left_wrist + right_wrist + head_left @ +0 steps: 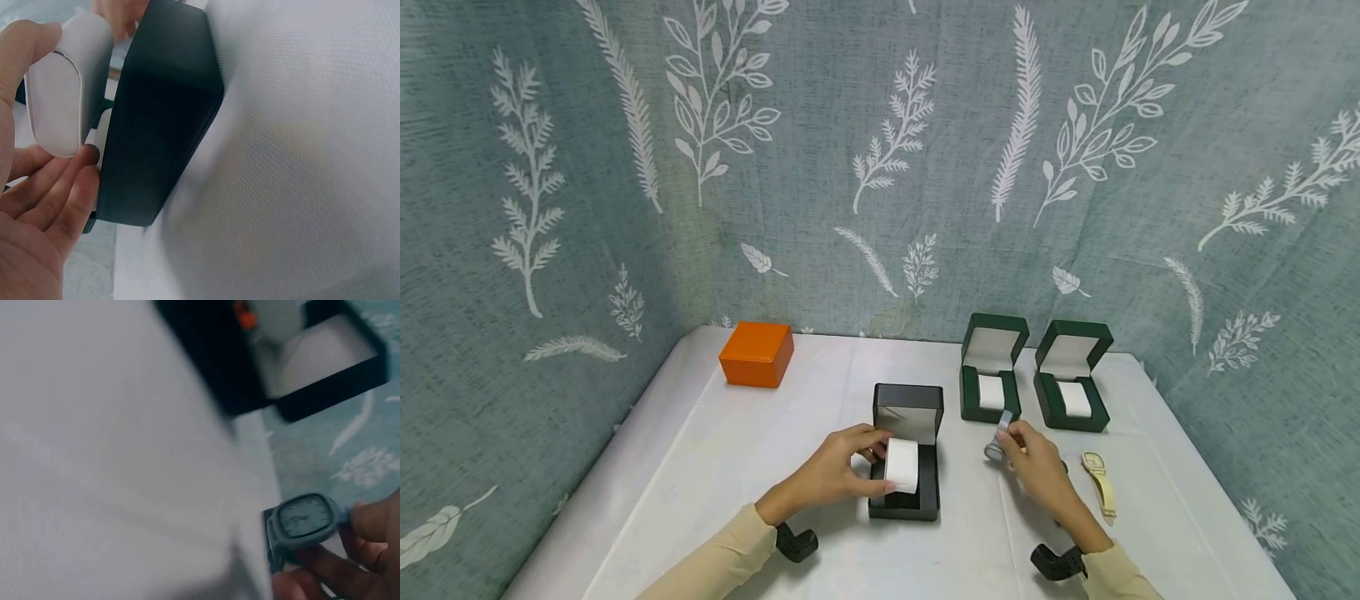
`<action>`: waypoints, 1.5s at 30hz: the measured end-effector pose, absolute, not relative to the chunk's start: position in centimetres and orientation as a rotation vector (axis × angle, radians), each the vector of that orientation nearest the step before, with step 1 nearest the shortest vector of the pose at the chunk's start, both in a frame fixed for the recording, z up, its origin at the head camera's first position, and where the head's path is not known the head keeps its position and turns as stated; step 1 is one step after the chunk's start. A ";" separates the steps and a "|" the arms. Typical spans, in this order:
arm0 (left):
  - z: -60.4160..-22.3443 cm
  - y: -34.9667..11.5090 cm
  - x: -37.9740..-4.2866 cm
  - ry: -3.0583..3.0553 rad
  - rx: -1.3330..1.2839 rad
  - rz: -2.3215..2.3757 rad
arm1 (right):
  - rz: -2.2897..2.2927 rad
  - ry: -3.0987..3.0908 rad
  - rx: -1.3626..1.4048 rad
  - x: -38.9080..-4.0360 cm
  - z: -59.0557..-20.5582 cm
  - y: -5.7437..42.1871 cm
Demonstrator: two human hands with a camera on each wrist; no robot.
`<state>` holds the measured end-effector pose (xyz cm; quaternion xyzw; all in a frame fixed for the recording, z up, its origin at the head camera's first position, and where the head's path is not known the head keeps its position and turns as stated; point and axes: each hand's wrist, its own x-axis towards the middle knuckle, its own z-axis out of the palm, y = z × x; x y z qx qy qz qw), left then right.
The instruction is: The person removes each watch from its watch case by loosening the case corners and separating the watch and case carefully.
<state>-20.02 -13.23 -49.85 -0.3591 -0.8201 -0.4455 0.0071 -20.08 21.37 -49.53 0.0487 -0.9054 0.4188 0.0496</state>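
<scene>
My left hand (827, 468) pinches a white watch cushion (902, 465) between thumb and fingers. It is above the base of the open black watch box (905, 512), whose lid stands raised. In the left wrist view the cushion (56, 103) shows its rounded flat end, beside the box's dark outer wall (165, 106). To the right, my right hand (1039, 471) grips a grey wristwatch (994, 452) by its strap. Its squarish dial (304, 515) faces up in the right wrist view. A gold-coloured wristwatch (1099, 479) lies on the table right of this hand.
Two open green watch boxes, the left one (992, 412) and the right one (1075, 421), stand at the back right with white cushions inside. A closed orange box (756, 354) sits at the back left. Patterned cloth (820, 150) hangs behind the white-covered table (700, 467).
</scene>
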 end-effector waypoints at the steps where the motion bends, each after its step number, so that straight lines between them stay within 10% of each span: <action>1: -49.8 -13.2 -20.0 -2.563 -1.122 -1.397 | 1.350 -2.758 0.117 -19.9 -49.1 21.4; 15: -49.8 -12.6 -19.9 -2.610 -1.105 -1.397 | 1.553 -2.825 -0.163 -18.9 -49.7 22.2; 45: -50.0 -12.9 -19.9 -2.600 -1.087 -1.411 | 1.371 -2.807 0.120 -18.4 -48.9 23.1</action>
